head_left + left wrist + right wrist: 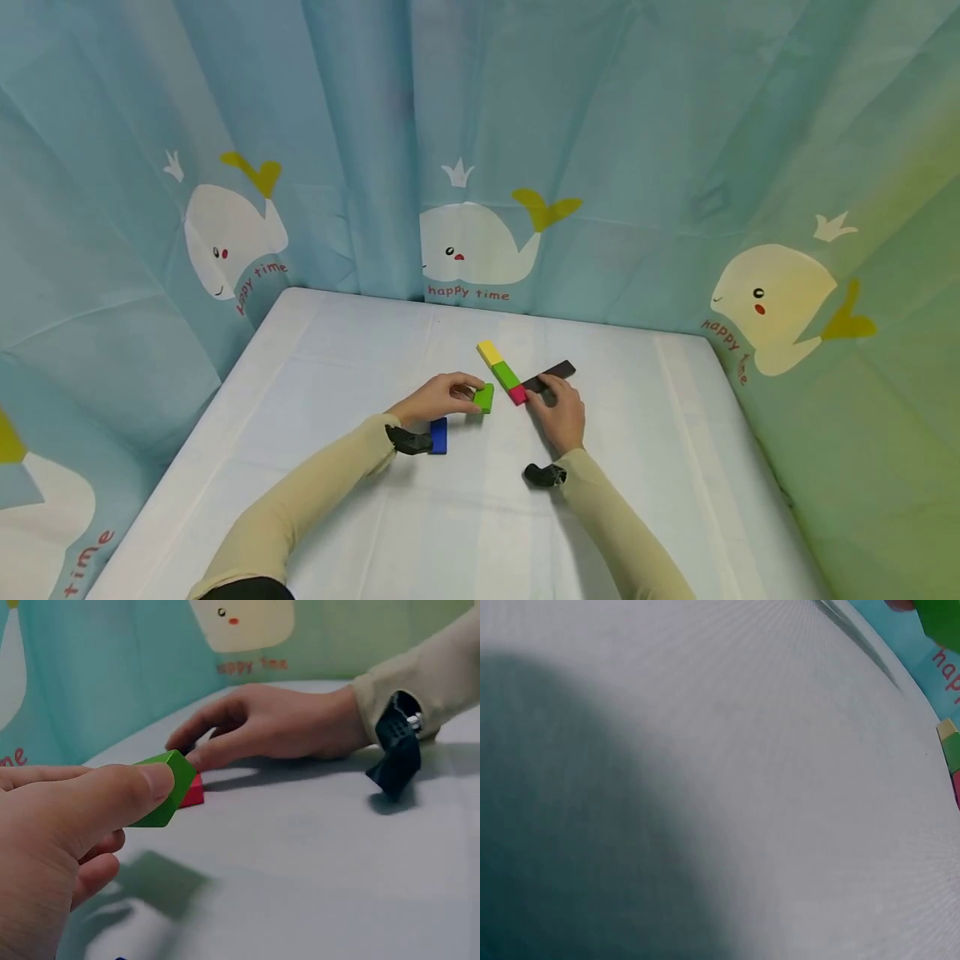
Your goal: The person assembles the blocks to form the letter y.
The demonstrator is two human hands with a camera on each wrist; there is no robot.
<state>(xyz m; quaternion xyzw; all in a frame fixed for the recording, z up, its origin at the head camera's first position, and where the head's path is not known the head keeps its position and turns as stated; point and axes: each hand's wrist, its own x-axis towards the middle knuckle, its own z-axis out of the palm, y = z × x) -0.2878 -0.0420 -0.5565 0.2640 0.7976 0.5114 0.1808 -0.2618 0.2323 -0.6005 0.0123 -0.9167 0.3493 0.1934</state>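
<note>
My left hand [437, 397] pinches a green block [483, 398] between thumb and fingers, raised over the white tabletop, where its shadow falls. To its right, a yellow block [490, 352], a second green block [506, 377] and a red block [517, 396] lie end to end in a slanting row. A long black block [561, 369] runs from the red end up to the right. My right hand [564, 418] grips that black block near the red one, thumb on the near side, fingers partly covering it. In the left wrist view, the held green block [171, 796] overlaps the red block [193, 793].
A blue block [438, 436] lies beside my left wrist. Dark straps [545, 475] hang at both wrists. The white table [637, 500] ends at the back against a blue-green curtain [637, 167] printed with whales, which also surrounds both sides.
</note>
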